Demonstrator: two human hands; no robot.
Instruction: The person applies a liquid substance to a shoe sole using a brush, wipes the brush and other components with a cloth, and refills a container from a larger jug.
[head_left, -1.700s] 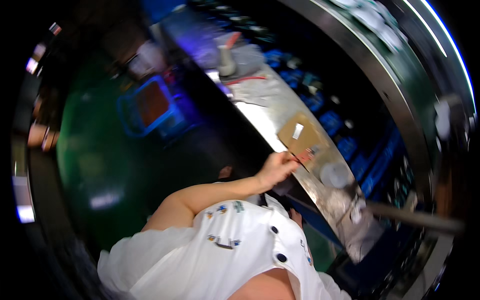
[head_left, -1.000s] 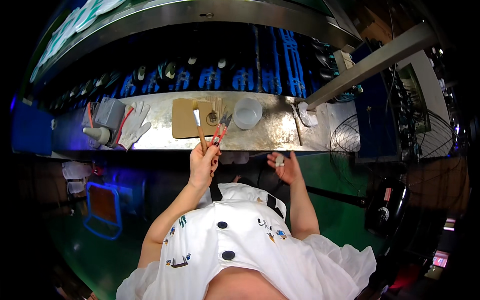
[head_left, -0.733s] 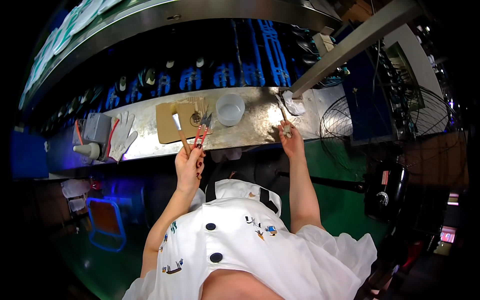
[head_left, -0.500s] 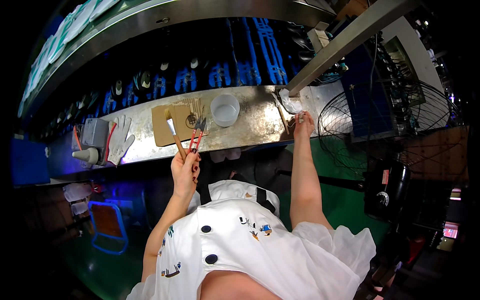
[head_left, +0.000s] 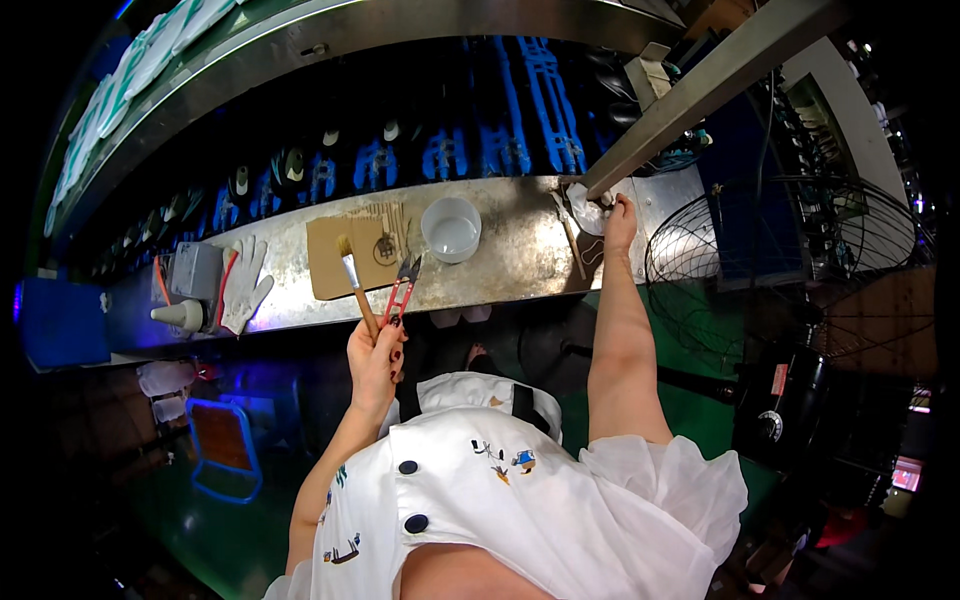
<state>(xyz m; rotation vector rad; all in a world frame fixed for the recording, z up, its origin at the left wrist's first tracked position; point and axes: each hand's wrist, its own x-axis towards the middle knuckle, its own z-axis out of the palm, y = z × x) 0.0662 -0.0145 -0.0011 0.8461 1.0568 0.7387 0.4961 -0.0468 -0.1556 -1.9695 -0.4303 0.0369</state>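
Brush (head_left: 360, 292) and snips (head_left: 403, 281) share the closed left hand (head_left: 373, 360) at the bench's (head_left: 520, 250) near edge, tips outward, probably to spare the right hand (head_left: 621, 226), which is at the white wad (head_left: 583, 212); its grip I cannot tell.

Left hand (head_left: 374, 365) has a wooden-handled paintbrush (head_left: 366, 313) and red-handled snips (head_left: 403, 287) in one grip, tips over the metal bench (head_left: 520, 245)! Right hand (head_left: 620, 230) is out at the crumpled white wad (head_left: 586, 212) by the steel post (head_left: 700, 110); between the hands, a translucent plastic tub (head_left: 451, 230) sits beside cardboard (head_left: 327, 262).
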